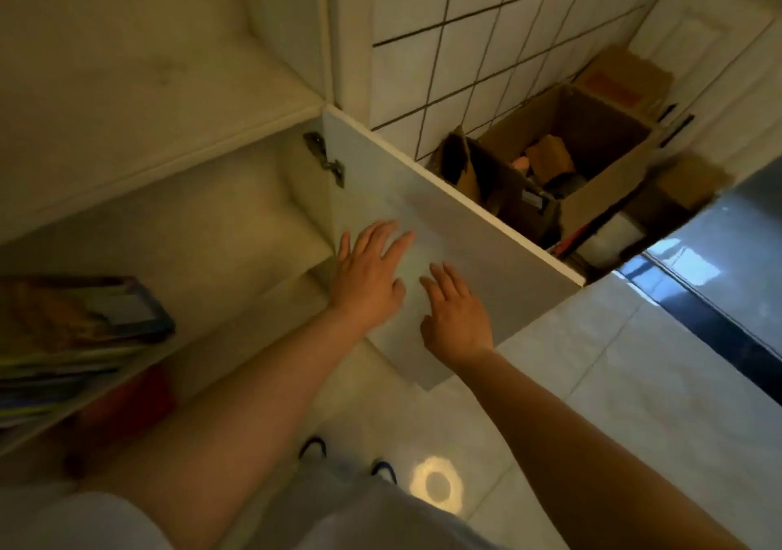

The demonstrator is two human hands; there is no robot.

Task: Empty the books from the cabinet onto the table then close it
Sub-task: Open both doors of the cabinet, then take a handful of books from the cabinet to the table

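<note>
So the cabinet door (444,228) is swung wide open to the right and both hands are out in front of its inner face, which reads to me as the start of the emptying part rather than the closing part, since there's a stack of books (80,338) sitting on a shelf at the lower left. The left hand (368,279) has its fingers spread and straight, holding nothing, hovering right around where the cabinet's side panel meets the door. The right hand (457,317) is just beside it, fingers also loose and splayed, nothing in it either. Can't tell for sure if either one is actually touching the door or just floating in front of it. The upper compartment of the cabinet (177,228) looks bare from this angle, at least the part that's visible. The books are well apart from both hands, off to the left and lower, stacked flat with colourful covers, a bit blurry. Something red sits under that shelf, too smeared to identify. So my guess for the next move: both hands need to swing left and down to get around that stack, probably one under and one on top since it's a thick pile. No table in view here. A cardboard box (592,156) full of stuff sits behind the door by the tiled wall.
</note>
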